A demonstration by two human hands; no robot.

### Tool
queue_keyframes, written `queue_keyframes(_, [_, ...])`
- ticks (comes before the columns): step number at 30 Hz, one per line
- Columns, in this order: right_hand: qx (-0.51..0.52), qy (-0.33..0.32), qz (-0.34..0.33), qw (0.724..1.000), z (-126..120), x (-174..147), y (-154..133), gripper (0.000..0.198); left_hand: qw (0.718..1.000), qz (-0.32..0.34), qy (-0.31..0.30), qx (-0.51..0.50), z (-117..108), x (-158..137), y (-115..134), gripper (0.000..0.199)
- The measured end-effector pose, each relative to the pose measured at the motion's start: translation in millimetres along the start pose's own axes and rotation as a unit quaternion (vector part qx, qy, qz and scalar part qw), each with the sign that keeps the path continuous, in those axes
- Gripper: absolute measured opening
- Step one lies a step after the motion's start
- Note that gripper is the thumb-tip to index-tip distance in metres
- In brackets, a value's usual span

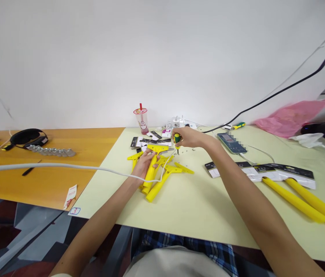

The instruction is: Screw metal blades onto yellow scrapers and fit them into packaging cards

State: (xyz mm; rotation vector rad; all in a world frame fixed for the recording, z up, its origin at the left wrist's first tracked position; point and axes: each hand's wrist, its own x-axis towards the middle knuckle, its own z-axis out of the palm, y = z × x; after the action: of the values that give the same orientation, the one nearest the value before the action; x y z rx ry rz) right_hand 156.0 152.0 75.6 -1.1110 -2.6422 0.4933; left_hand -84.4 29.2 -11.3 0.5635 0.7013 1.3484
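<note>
My left hand (143,165) is closed round a yellow T-shaped scraper (150,173), its wide head pointing toward the wall. Under and beside it lie several similar yellow scrapers (162,185), partly hidden by the held one. My right hand (190,137) grips a screwdriver (177,138) by its green and yellow handle, with the shaft pointing down. Its tip is just above or touching the tabletop, to the right of the held scraper's head; I cannot tell which. Tiny screws or similar small parts (190,150) are scattered near the tip.
A white cable (93,167) crosses in front of my left hand. A drink cup (141,120) stands by the wall beside black-and-white packages (135,141). To the right are a phone (231,143), more packages (292,174), two yellow tubes (295,200) and another screwdriver (239,125).
</note>
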Motion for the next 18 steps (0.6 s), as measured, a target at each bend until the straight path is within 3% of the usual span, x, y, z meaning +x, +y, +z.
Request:
queue_keyframes(8, [0.003,-0.005,0.012,1.000,-8,-4,-5,0.020,1.000,-0.001,-0.002,-0.001,1,-2,-1,0.042])
queue_keyframes(18, [0.031,0.095,0.013,0.995,-63,-53,-34,0.023,1.000,-0.005,0.003,0.019,4,-2,0,0.041])
